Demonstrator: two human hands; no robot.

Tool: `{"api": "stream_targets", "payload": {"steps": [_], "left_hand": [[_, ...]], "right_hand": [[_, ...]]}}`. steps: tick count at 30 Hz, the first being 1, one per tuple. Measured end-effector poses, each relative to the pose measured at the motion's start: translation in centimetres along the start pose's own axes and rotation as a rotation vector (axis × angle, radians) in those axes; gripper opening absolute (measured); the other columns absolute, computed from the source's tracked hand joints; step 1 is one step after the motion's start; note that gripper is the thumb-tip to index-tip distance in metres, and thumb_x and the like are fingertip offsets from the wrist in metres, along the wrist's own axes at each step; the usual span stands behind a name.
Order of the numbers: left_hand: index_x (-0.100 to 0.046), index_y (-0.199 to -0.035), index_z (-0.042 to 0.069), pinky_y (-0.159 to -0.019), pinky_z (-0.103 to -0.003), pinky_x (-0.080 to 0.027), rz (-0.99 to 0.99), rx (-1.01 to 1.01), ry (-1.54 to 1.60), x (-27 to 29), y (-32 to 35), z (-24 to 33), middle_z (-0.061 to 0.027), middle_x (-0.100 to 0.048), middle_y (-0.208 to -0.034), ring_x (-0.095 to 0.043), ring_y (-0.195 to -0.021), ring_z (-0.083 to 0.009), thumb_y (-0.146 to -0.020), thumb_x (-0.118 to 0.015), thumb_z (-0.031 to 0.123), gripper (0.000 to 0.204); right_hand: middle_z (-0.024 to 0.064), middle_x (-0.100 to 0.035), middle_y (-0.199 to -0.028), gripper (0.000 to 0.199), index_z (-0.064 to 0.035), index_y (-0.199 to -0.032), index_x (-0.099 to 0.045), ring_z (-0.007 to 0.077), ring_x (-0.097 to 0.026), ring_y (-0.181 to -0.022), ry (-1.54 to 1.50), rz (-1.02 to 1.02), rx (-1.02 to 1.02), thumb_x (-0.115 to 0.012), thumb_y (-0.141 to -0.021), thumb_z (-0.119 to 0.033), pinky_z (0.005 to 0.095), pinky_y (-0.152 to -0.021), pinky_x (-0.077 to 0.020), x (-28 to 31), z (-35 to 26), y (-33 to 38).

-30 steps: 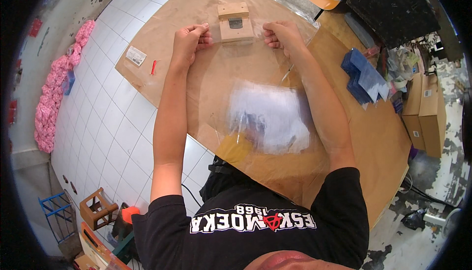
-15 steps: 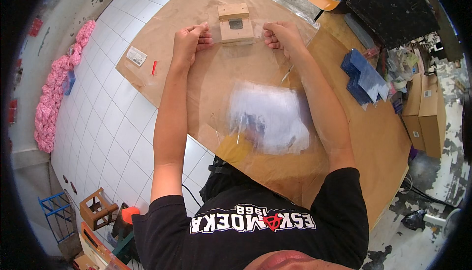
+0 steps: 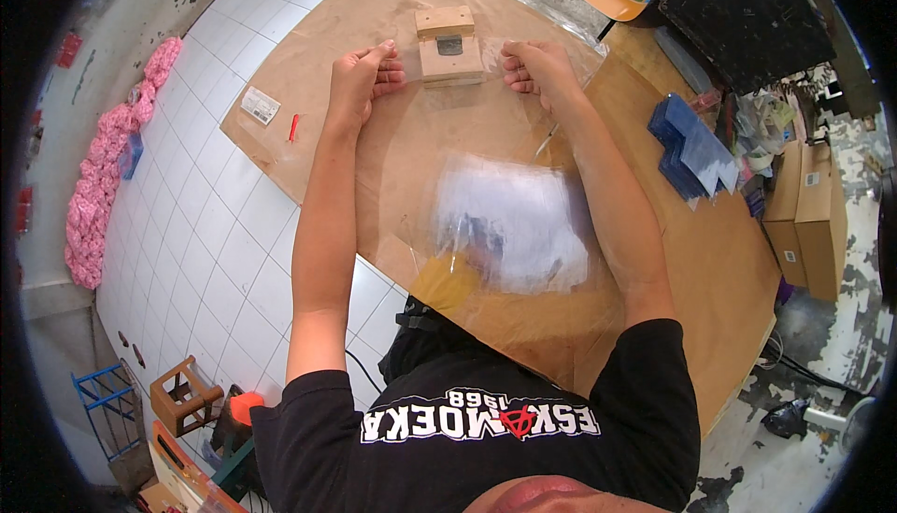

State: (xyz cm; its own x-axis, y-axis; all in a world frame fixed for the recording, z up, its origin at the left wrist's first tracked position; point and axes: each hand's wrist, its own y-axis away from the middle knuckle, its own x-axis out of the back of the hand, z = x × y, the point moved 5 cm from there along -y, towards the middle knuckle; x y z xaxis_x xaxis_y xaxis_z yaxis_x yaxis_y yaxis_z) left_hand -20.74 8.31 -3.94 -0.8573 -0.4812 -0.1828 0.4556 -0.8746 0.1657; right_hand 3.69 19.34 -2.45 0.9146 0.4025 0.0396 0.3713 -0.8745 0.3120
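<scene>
From where I stand, the 2 bare hands flank a small wooden block (image 3: 451, 66) at the upper middle of the frame, with a dark plate (image 3: 449, 46) set into it. The left hand (image 3: 369, 76) is just to the block's left, thumb up against the forefinger and the other fingers loosely curled. The right hand (image 3: 535, 69) mirrors it on the other side. Both look nearly closed, as in a light pinch, but I cannot tell whether either has hold of something thin and clear. Neither seems to touch the block. Setting 1 hand to each side probably lets both work level with the plate, and the block likely sits centred so both arms reach it equally.

Brown paper (image 3: 308, 55) lies under it all, perhaps to protect the surface. A glossy pile of clear and whitish film (image 3: 514, 219) lies between the forearms, near the centre, presumably to be within easy reach. At the upper left, a red stick-like piece (image 3: 293, 128) and a white label (image 3: 260, 106) lie apart from the hands, maybe out of their way. Over at the right, bluish plastic pieces (image 3: 687, 144) are heaped together, near the cardboard boxes (image 3: 802, 219).
</scene>
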Motion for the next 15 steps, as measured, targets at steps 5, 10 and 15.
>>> {"api": "stream_targets", "payload": {"steps": [5,10,15], "left_hand": [[-0.063,-0.09,-0.002,-0.056,-0.026,-0.056,0.002,-0.001,-0.005,0.07,-0.07,-0.02,-0.0083,-0.063,-0.076,-0.062,-0.061,-0.0133,-0.086,-0.067,0.026,0.029],[-0.063,-0.09,-0.002,-0.055,-0.025,-0.056,-0.001,-0.013,0.005,0.02,-0.09,-0.01,-0.0079,-0.063,-0.075,-0.062,-0.06,-0.0128,-0.086,-0.067,0.025,0.028],[-0.062,-0.09,-0.003,-0.055,-0.025,-0.056,-0.004,-0.017,0.011,0.16,-0.22,-0.21,-0.0079,-0.063,-0.074,-0.062,-0.059,-0.0125,-0.086,-0.067,0.024,0.028]], "right_hand": [[0.0054,-0.059,-0.078,0.024,0.0001,-0.09,-0.063,0.0124,-0.058,-0.057,-0.007,-0.008,0.006,-0.063,-0.087,-0.024,0.0234,-0.052,-0.0469,-0.08,-0.04,0.08],[0.0053,-0.059,-0.078,0.024,-0.0001,-0.09,-0.063,0.0123,-0.058,-0.058,-0.003,-0.011,0.009,-0.063,-0.088,-0.024,0.0233,-0.052,-0.0468,0.01,0.03,0.01],[0.0046,-0.059,-0.077,0.023,-0.0004,-0.09,-0.063,0.0122,-0.058,-0.058,-0.005,-0.016,0.017,-0.063,-0.088,-0.023,0.0233,-0.052,-0.0466,-0.15,-0.07,0.27]]}}
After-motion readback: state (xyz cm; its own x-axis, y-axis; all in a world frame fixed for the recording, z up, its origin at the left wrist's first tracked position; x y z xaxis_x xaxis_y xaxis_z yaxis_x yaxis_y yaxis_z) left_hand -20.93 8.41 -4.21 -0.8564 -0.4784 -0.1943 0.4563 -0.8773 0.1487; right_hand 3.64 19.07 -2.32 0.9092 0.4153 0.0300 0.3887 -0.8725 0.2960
